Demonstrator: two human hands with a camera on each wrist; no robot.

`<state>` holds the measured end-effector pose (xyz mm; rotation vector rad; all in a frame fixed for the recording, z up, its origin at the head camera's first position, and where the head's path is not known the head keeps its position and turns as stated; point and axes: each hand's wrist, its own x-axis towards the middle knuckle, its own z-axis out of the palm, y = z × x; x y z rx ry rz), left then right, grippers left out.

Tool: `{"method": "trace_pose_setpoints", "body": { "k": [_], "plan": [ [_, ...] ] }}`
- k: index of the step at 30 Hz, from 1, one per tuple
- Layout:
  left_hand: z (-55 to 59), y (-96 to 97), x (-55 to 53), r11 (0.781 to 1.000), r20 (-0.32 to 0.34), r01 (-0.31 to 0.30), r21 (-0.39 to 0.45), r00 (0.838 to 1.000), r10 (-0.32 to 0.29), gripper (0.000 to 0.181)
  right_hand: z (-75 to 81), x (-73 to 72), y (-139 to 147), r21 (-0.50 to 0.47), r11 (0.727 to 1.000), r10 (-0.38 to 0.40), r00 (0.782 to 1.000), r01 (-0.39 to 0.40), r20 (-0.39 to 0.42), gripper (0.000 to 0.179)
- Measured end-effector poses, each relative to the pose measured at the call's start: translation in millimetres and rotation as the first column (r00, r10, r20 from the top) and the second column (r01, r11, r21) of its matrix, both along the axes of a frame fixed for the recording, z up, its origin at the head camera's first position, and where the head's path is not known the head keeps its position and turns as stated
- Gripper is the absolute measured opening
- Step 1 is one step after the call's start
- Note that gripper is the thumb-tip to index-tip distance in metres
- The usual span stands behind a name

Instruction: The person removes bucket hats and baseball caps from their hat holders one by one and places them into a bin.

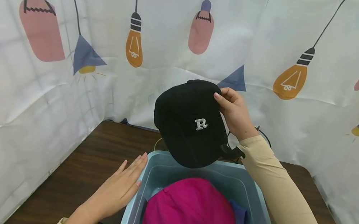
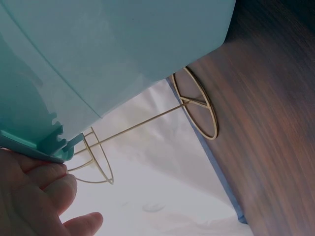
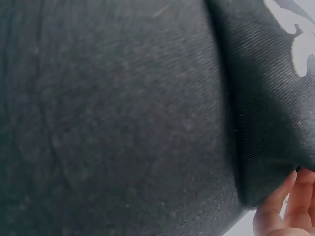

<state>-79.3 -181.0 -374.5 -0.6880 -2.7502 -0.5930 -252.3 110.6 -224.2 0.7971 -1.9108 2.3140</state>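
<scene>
A black baseball cap [image 1: 185, 116] with a raised white letter R hangs tilted over the far end of a light blue plastic bin [image 1: 162, 156]. My right hand [image 1: 236, 112] pinches the cap's right edge between thumb and fingers. In the right wrist view the cap's brim [image 3: 133, 108] fills most of the picture. Inside the bin lies a bright pink hat [image 1: 189, 210], with a blue fabric item [image 1: 241, 219] partly hidden beneath its right side. My left hand [image 1: 118, 187] rests on the bin's left rim, its fingers straight.
Dark wood table surface [image 1: 76, 174] surrounds the bin. A gold wire stand [image 2: 210, 113] is beyond the bin in the left wrist view. Behind the table hangs a white curtain [image 1: 175, 25] printed with lamps and bulbs. A thin black cable [image 1: 265, 134] shows near the right wrist.
</scene>
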Motion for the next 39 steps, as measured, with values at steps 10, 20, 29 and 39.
{"method": "trace_pose_setpoints", "body": {
  "k": [10, 20, 29, 39],
  "plan": [
    [-2.3, -0.1, -1.4, 1.000, -0.051, 0.020, -0.002, 0.998, -0.021, 0.056, -1.9, 24.0, 26.7, 0.081, 0.986, 0.143, 0.990, -0.143, 0.007, 0.013],
    [-3.7, 0.5, -4.0, 0.999, -0.119, 0.039, -0.009, 0.992, -0.040, 0.056, -19.1, 48.3, 58.3, 0.205, 0.906, 0.383, 0.923, -0.370, -0.027, 0.017],
    [-2.4, -1.7, -1.7, 0.999, -0.101, 0.038, -0.002, 0.994, -0.038, 0.058, -34.1, 65.7, 71.1, 0.281, 0.775, 0.558, 0.822, -0.566, 0.118, 0.018],
    [-3.1, -0.5, -2.9, 0.999, -0.086, 0.038, 0.006, 0.996, -0.038, 0.059, -74.5, 65.0, 49.9, 0.341, 0.685, 0.596, 0.764, -0.644, 0.247, 0.009]
  ]
}}
